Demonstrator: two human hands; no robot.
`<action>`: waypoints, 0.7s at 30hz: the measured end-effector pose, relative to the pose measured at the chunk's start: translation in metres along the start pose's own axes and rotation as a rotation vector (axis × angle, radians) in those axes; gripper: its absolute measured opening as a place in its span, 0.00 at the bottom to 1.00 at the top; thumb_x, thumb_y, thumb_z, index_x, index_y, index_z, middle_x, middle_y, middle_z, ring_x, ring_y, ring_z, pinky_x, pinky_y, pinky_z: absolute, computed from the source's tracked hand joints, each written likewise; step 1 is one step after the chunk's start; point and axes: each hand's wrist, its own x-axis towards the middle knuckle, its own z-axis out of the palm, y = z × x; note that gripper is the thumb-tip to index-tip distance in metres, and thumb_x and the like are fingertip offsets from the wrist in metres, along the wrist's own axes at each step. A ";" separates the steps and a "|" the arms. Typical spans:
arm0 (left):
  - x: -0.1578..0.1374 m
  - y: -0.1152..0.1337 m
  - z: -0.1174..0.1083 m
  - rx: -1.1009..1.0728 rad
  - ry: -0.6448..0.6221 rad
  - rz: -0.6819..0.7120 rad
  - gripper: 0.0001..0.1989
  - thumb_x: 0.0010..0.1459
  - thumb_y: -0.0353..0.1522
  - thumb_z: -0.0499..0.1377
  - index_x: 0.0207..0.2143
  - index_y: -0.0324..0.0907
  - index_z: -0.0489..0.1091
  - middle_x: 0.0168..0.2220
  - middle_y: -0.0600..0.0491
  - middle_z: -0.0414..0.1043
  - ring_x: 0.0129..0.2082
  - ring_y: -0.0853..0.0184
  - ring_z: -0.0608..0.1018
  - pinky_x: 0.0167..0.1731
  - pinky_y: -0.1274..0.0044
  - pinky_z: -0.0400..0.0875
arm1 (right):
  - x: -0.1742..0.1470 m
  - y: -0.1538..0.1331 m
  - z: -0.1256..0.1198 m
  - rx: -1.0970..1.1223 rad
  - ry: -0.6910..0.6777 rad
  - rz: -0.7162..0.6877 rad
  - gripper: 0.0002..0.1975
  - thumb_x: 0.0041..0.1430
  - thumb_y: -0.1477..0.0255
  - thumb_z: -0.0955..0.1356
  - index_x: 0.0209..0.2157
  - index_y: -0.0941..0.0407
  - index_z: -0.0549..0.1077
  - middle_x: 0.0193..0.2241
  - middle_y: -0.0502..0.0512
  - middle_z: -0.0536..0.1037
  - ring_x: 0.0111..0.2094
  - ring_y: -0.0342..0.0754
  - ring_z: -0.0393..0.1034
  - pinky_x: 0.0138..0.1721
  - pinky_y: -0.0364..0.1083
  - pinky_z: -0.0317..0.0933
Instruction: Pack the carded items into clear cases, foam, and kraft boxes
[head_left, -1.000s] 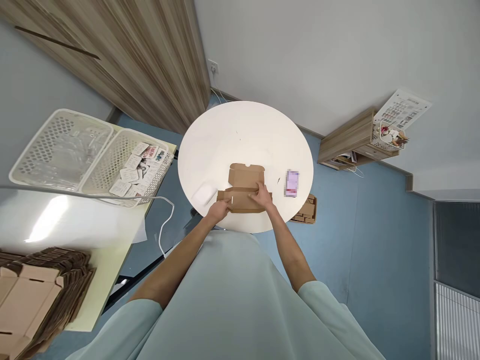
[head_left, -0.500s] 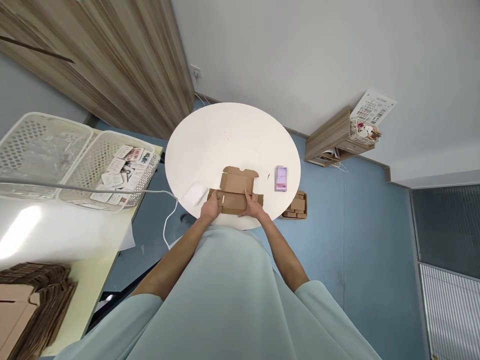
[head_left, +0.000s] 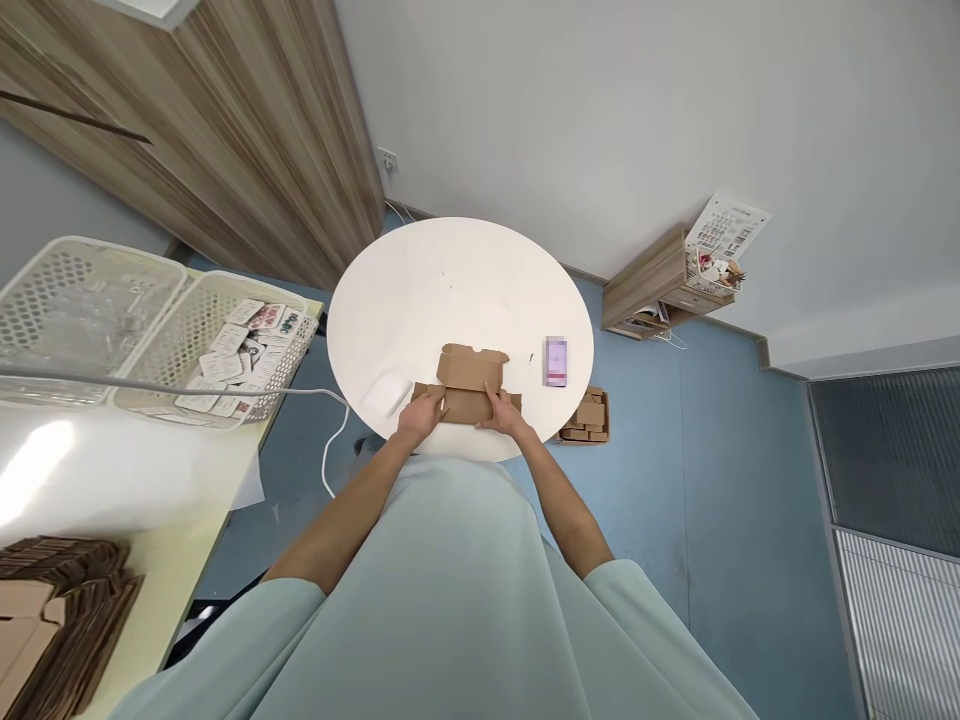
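Observation:
A partly folded brown cardboard box (head_left: 471,370) lies at the near side of the round white table (head_left: 450,285), its lid panel spread away from me. My left hand (head_left: 421,414) is closed on the box's left end, thumb over the cardboard. On the right, my right hand (head_left: 504,410) grips the near panel, its thumb lying on the inside and the other fingers hidden. A white rounded object (head_left: 388,394) sits just left of my left hand. Right of the box lies a phone with a lilac screen (head_left: 556,362).
Left, a side table (head_left: 202,530) bears a basket of printed cards (head_left: 244,350), a basket of clear plastic pieces (head_left: 82,310) and stacked flat cardboard (head_left: 67,620). A white cable (head_left: 322,392) crosses nearby. On the floor right stands a carton of folded boxes (head_left: 589,418).
The view has shifted slightly. Both hands remain on the box, and its lid panel looks tilted a little differently.

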 end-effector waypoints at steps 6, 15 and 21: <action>-0.002 -0.006 -0.003 0.021 0.042 0.038 0.19 0.73 0.34 0.50 0.61 0.47 0.71 0.55 0.42 0.77 0.54 0.51 0.81 0.48 0.66 0.77 | 0.002 0.001 0.001 -0.007 0.000 -0.003 0.68 0.54 0.59 0.83 0.81 0.48 0.39 0.77 0.71 0.47 0.75 0.66 0.56 0.70 0.56 0.60; -0.008 -0.028 0.002 0.045 0.073 -0.269 0.17 0.72 0.40 0.54 0.53 0.41 0.76 0.59 0.38 0.74 0.53 0.48 0.82 0.44 0.66 0.77 | 0.003 0.001 0.001 -0.013 -0.005 -0.004 0.66 0.56 0.61 0.82 0.81 0.46 0.38 0.78 0.70 0.47 0.75 0.65 0.57 0.69 0.56 0.62; -0.013 -0.015 0.004 -0.033 0.121 -0.152 0.13 0.69 0.41 0.58 0.47 0.44 0.77 0.55 0.45 0.78 0.51 0.54 0.82 0.43 0.70 0.75 | 0.008 0.004 0.004 -0.045 0.015 -0.017 0.68 0.54 0.58 0.83 0.81 0.46 0.39 0.76 0.70 0.49 0.75 0.65 0.57 0.68 0.56 0.62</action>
